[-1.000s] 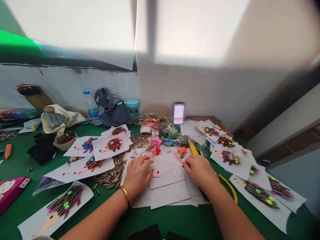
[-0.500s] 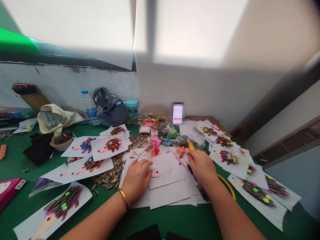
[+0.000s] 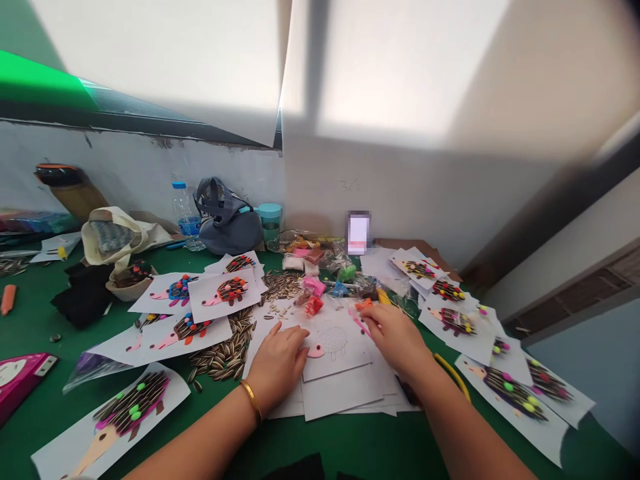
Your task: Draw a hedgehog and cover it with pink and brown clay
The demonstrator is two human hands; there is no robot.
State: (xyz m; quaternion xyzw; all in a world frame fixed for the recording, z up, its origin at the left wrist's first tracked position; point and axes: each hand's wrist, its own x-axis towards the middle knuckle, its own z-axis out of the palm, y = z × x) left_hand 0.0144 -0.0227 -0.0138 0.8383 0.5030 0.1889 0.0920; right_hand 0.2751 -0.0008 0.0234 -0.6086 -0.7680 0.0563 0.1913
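Behind, a broad pale panel (image 3: 400, 80), smooth and flat, banded with soft shadow. Below, a matte green tabletop (image 3: 380, 447). Toward the sides, overlapping decorated papers, left-side sheets (image 3: 203, 313) and right-side sheets (image 3: 463, 343), with pointed snouts, bodies of dark slender spines and round bright dots. Between them, loose white sheets (image 3: 345, 393), thin and fanned, a drawing sheet (image 3: 330, 368) uppermost. Left of these, a heap of striped, pointed seeds (image 3: 220, 357). Beyond, soft colored lumps (image 3: 314, 305) in crinkled clear wrapping. On the drawing sheet, a fine grey oval outline (image 3: 334, 343) with short legs, joined to a smooth pink snout (image 3: 315, 351).

Drawing sheet between the two hands, hands apart. Left hand (image 3: 280, 360) palm down, fingers loosely spread, thumb by the sheet's left edge, just beside the pink snout. Right hand (image 3: 393, 333) near the upper right corner, fingertips bent over a slim pink tool (image 3: 357, 319); pinched or merely touched, cannot tell.

Nearest the body, green surface from the papers' lower edge down between the forearms. Wrapped lumps along the far edge; seeds near the left hand's outer side. Right of the right wrist, a curved yellow strip (image 3: 453, 377), partly hidden. Between thumb and right fingertips, a gap spanning the outline.
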